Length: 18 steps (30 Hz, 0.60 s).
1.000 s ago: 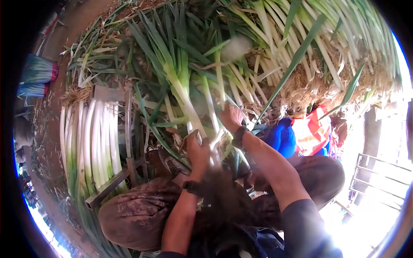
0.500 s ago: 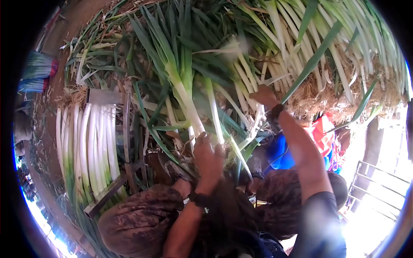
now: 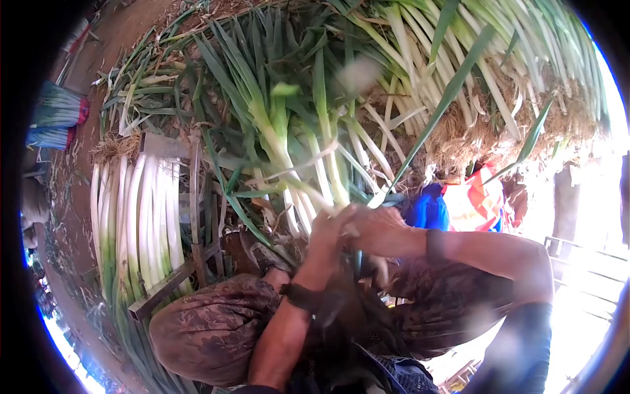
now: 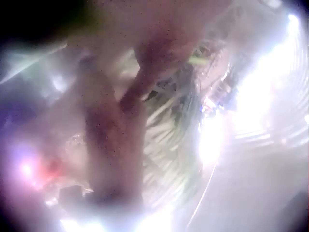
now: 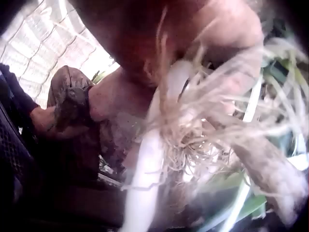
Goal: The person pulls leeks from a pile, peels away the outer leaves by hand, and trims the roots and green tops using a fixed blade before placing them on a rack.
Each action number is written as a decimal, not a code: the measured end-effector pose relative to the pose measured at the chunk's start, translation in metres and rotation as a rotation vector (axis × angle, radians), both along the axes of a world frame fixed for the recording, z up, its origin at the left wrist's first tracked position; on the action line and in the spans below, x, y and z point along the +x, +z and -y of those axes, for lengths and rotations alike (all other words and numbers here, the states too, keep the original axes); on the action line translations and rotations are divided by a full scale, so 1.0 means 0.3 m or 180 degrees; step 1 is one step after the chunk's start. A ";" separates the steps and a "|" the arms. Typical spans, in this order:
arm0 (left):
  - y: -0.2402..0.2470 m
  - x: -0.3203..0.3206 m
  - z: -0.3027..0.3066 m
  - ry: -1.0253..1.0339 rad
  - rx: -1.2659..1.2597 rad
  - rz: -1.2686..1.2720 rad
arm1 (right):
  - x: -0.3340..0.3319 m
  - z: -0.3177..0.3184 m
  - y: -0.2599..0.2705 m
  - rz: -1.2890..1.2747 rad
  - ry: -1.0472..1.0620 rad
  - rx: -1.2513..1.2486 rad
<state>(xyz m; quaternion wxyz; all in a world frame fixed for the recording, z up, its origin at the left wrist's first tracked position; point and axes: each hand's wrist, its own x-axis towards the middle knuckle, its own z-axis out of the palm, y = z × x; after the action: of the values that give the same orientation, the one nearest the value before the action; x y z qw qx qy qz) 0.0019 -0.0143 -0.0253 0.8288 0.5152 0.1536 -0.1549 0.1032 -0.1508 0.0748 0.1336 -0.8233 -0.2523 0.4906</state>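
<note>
In the head view my left hand [image 3: 325, 240] grips the white lower ends of a few long green onions [image 3: 282, 154], whose green leaves point away from me. Close against it, my right hand [image 3: 384, 231] is blurred, its fingers curled at the root end. In the right wrist view a white stalk [image 5: 147, 166] and stringy roots [image 5: 188, 145] hang below the hands. The left wrist view is hazy and shows the right hand [image 4: 116, 140] meeting the left.
A row of cleaned green onions [image 3: 141, 217] lies in a metal frame [image 3: 195, 197] at the left. A large pile with rooty ends [image 3: 472, 131] fills the upper right. A red and white bag [image 3: 476, 203] and a blue thing [image 3: 430, 210] are beyond the right knee.
My right hand first went out to the right, pulling a stalk and peelings away, then came back beside the left hand. The left hand keeps its grip on the green onions.
</note>
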 end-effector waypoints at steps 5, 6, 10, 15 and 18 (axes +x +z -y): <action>-0.073 0.021 -0.050 0.0342 0.0267 -0.1921 | 0.110 0.093 -0.250 -0.1693 0.0301 0.1443; -0.055 0.035 -0.039 0.0541 0.1159 -0.1610 | 0.206 0.081 -0.244 -0.1355 0.0268 0.0441; 0.069 0.085 -0.057 0.0026 0.3449 -0.0806 | 0.423 0.208 -0.550 0.1467 -0.0582 -0.0651; 0.122 0.095 -0.085 0.0189 0.4147 -0.0007 | 0.349 0.222 -0.698 0.1498 -0.1558 -0.1169; 0.301 0.163 -0.120 0.0254 0.3380 -0.0060 | 0.292 0.222 -0.688 0.2015 -0.1105 -0.1135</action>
<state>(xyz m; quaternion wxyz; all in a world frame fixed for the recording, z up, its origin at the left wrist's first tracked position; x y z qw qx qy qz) 0.0509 0.0218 0.0649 0.4577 0.8562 0.2378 -0.0288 0.1909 -0.2175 -0.1316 -0.0148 -0.9744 -0.0491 0.2189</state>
